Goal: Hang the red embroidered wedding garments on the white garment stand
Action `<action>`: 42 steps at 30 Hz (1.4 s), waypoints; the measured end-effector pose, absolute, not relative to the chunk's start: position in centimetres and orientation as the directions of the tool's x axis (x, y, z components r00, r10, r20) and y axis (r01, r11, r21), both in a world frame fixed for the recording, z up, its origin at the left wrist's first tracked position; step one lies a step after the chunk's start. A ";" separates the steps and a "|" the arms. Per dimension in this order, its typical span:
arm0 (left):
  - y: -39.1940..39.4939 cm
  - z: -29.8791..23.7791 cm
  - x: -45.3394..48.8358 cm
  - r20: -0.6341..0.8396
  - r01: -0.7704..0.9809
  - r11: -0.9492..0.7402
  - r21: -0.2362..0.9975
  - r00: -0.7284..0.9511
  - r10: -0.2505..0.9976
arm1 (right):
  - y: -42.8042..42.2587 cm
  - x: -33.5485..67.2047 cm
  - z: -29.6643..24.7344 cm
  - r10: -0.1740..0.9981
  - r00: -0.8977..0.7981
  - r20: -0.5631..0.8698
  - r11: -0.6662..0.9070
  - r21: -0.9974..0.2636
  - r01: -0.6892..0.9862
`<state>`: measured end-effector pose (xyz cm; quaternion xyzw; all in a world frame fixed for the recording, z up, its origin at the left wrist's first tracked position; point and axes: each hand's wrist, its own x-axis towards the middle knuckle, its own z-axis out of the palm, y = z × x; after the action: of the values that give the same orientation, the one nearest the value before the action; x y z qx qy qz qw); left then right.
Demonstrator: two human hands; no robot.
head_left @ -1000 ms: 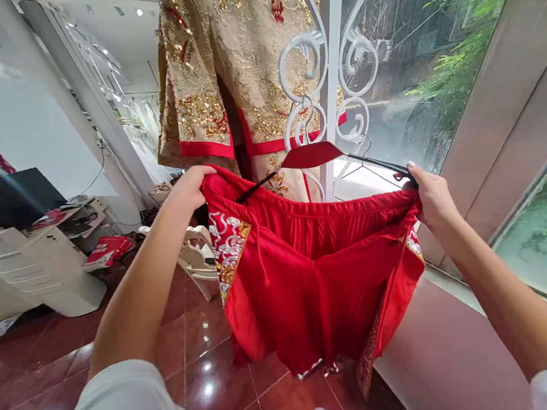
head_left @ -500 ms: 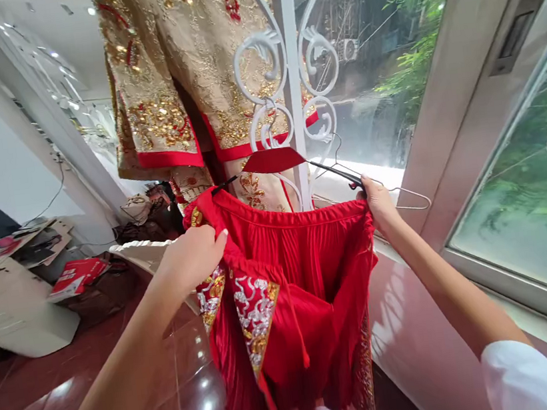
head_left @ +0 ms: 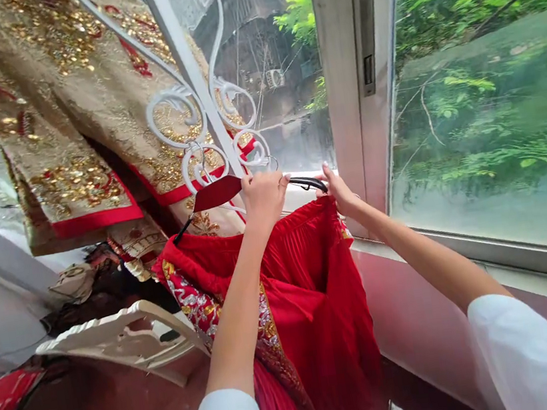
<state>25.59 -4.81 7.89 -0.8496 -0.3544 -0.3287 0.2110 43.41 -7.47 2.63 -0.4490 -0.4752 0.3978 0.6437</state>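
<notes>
A red pleated skirt with silver and gold embroidered panels hangs by its waistband from a black hanger with a broad red centre piece. The hanger's hook is on the scrollwork of a white metal rack. My left hand is closed around the hanger's arm, just right of the red piece. At the hanger's right end, my right hand grips the corner of the skirt's waistband, thumb raised. The fingers behind the cloth are hidden.
A beige gown with gold sequins and red trim hangs behind the rack. To the right is a sliding window above a sill and pink wall. A cream carved chair back stands at lower left, near dark bags.
My left hand has let go of the skirt's left waistband and moved right onto the hanger's arm. My right hand stays at the right end. The view has turned right.
</notes>
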 end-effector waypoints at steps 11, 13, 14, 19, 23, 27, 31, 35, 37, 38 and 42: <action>-6.2 8.6 25.8 0.782 0.716 -0.697 -0.019 0.445 0.436 | -11.1 47.4 3.4 0.931 -0.250 0.267 0.365 -0.657 0.659; -6.5 8.9 25.8 0.782 0.704 -0.710 -0.003 0.445 0.437 | -11.1 47.7 4.3 0.929 -0.158 0.335 0.345 -0.627 0.698; -6.6 9.0 25.8 0.779 0.699 -0.715 0.003 0.447 0.439 | -11.1 47.8 4.9 0.926 -0.109 0.361 0.331 -0.637 0.696; -6.4 8.5 25.5 0.752 0.701 -0.713 -0.002 0.471 0.461 | -10.3 48.2 9.9 0.925 0.057 0.376 0.289 -0.791 0.539; -6.0 8.0 25.3 0.729 0.705 -0.708 -0.031 0.501 0.466 | -8.1 48.7 13.8 0.908 0.184 0.376 0.285 -0.877 0.388; -5.4 7.7 25.8 0.730 0.700 -0.714 -0.001 0.489 0.477 | -5.3 47.8 17.1 0.883 0.090 0.461 0.370 -0.801 0.470; -4.7 7.6 26.2 0.728 0.734 -0.679 0.007 0.461 0.506 | -5.6 42.9 16.9 0.781 0.024 0.625 0.422 -0.555 0.717; -4.4 7.9 25.8 0.701 0.764 -0.645 -0.004 0.462 0.543 | -9.6 37.1 10.6 0.698 -0.119 0.706 0.364 -0.207 0.908; -4.5 8.1 25.5 0.693 0.752 -0.659 0.012 0.469 0.548 | -11.3 35.6 7.3 0.734 -0.191 0.651 0.306 -0.066 0.950; -4.5 8.2 25.4 0.690 0.745 -0.667 0.012 0.477 0.545 | -11.8 35.4 6.1 0.751 -0.205 0.628 0.290 -0.034 0.957; -4.4 8.3 24.9 0.670 0.722 -0.691 -0.049 0.537 0.513 | -11.1 37.0 5.3 0.712 -0.172 0.680 0.355 -0.138 0.925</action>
<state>24.88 -4.39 8.26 -0.8614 -0.3583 -0.3214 0.1624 37.02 -11.12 5.30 -0.5461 -0.7495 -0.1560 0.3402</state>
